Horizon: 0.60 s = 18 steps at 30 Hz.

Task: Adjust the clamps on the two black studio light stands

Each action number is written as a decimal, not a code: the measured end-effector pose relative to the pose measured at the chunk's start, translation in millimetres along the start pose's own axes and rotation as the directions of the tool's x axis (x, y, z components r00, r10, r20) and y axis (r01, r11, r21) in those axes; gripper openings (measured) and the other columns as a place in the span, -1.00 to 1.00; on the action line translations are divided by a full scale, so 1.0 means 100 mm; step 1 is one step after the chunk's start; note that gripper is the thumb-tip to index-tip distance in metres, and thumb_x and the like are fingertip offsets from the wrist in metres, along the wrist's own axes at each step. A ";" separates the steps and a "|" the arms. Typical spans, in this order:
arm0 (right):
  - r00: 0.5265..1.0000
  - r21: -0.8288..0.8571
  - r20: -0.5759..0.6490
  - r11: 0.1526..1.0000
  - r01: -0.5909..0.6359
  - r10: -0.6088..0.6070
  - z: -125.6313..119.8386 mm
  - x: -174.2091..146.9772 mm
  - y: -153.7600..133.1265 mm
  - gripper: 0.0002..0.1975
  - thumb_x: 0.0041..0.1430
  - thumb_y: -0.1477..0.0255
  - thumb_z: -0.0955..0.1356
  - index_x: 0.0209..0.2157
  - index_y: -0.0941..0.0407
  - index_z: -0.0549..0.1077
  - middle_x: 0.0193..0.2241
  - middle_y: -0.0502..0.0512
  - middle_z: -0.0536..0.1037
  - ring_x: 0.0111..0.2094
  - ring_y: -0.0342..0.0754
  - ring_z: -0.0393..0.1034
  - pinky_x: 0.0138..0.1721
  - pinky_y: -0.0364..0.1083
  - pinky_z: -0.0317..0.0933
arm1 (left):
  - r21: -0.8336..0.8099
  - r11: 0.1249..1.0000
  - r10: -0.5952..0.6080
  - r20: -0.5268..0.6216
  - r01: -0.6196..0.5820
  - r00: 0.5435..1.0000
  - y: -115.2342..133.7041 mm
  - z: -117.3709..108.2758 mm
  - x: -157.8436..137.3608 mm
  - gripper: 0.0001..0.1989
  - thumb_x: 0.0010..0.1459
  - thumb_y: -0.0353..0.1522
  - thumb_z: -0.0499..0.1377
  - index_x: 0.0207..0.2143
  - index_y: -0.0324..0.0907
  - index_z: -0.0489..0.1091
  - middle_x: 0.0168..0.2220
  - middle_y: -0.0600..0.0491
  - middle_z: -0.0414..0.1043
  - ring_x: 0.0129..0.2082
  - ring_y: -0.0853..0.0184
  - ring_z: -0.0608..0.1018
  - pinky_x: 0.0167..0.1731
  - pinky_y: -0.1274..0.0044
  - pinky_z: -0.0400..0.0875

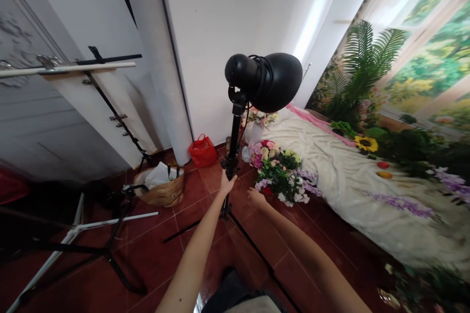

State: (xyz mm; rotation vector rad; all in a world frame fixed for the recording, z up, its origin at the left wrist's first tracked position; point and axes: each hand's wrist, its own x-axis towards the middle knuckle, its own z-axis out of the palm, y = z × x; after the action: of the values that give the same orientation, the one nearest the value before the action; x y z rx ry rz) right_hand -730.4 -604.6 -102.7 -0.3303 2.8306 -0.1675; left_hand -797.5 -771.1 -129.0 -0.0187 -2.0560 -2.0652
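In the middle of the head view, a black studio lamp [281, 82] with a wide dome shade sits on top of a black light stand [235, 132]. Its cable is looped around the lamp's neck. My left hand [226, 184] is closed around the stand's pole, just below a clamp knob. To the right of the pole, my right hand [256, 198] hovers apart from it, fingers loosely bent and nothing visible in them. The stand's legs are spread over the floor beneath my arms.
Artificial flowers [279, 171] lie beside a cream cloth [330, 166] on the right. A red bag [203, 151] and a woven basket [161, 190] stand near the wall. At left are a white-legged stand [77, 230] and a backdrop crossbar [106, 66]. Red tiles [198, 200] cover the floor.
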 end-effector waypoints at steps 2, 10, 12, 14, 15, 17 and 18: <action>0.996 0.104 -0.082 0.994 -0.027 0.036 -0.15 0.08 -0.01 -0.38 0.03 0.34 0.34 0.14 0.19 0.22 0.08 0.35 0.33 0.05 0.09 0.30 -0.07 -0.03 0.26 | -0.008 1.000 0.007 -0.005 -0.007 1.000 -0.01 0.00 0.00 -0.41 -0.15 -0.35 0.30 -0.03 -0.17 0.22 -0.04 -0.08 0.36 -0.02 0.26 0.42 0.10 0.33 0.18; 0.843 0.416 -0.538 0.864 0.284 -0.018 -0.71 0.39 -0.59 -0.54 0.13 0.29 0.27 0.06 0.15 0.25 0.00 0.24 0.41 0.05 0.01 0.29 0.04 -0.02 0.17 | -0.133 0.989 0.065 0.050 -0.058 0.997 0.10 0.02 -0.04 -0.41 -0.14 -0.27 0.28 -0.03 -0.19 0.20 -0.04 -0.11 0.36 -0.02 0.27 0.44 0.03 0.37 0.29; 0.846 0.470 -0.531 0.848 0.246 0.050 -0.70 0.42 -0.74 -0.62 0.17 0.30 0.23 0.01 0.12 0.27 -0.10 0.18 0.48 -0.06 -0.02 0.37 -0.03 -0.05 0.23 | -0.145 0.988 0.065 0.048 -0.058 0.997 0.13 0.01 -0.05 -0.35 -0.19 -0.27 0.31 -0.01 -0.20 0.19 -0.01 -0.15 0.33 0.01 0.23 0.42 0.05 0.36 0.27; 0.839 0.488 -0.534 0.849 0.202 0.107 -0.68 0.45 -0.85 -0.63 0.18 0.32 0.23 0.01 0.12 0.26 -0.10 0.19 0.48 -0.07 -0.01 0.37 -0.07 -0.07 0.26 | -0.157 0.986 0.071 0.046 -0.063 0.996 0.14 0.00 -0.04 -0.29 -0.23 -0.28 0.33 0.01 -0.23 0.19 0.03 -0.19 0.30 0.05 0.18 0.38 0.08 0.34 0.24; 0.834 0.488 -0.538 0.852 0.188 0.124 -0.68 0.47 -0.89 -0.63 0.17 0.33 0.24 0.01 0.12 0.27 -0.09 0.20 0.47 -0.05 -0.01 0.36 -0.06 -0.06 0.26 | -0.159 0.985 0.074 0.047 -0.066 0.996 0.15 0.00 -0.04 -0.28 -0.23 -0.28 0.33 0.02 -0.24 0.18 0.04 -0.21 0.29 0.06 0.16 0.37 0.09 0.32 0.23; 0.829 0.484 -0.542 0.857 0.174 0.138 -0.70 0.51 -0.93 -0.64 0.15 0.33 0.25 -0.01 0.11 0.30 -0.10 0.21 0.49 -0.04 0.02 0.36 -0.04 -0.03 0.25 | -0.147 0.987 0.072 0.053 -0.063 0.996 0.15 -0.01 -0.04 -0.29 -0.23 -0.30 0.32 0.02 -0.22 0.18 0.05 -0.19 0.29 0.07 0.14 0.37 0.10 0.29 0.23; 0.832 0.478 -0.539 0.862 0.169 0.135 -0.72 0.53 -0.94 -0.66 0.15 0.34 0.25 -0.03 0.10 0.33 -0.11 0.20 0.50 -0.04 0.03 0.36 -0.03 -0.01 0.24 | -0.131 0.990 0.063 0.056 -0.056 0.996 0.15 -0.02 -0.04 -0.30 -0.22 -0.32 0.31 0.02 -0.20 0.18 0.04 -0.18 0.30 0.06 0.13 0.37 0.09 0.27 0.23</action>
State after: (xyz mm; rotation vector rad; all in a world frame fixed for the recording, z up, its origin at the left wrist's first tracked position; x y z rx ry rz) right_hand -781.8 -702.8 -34.2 -0.2050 3.1705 -1.1805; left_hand -790.4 -772.0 -114.6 -0.1639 -1.9269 -2.1824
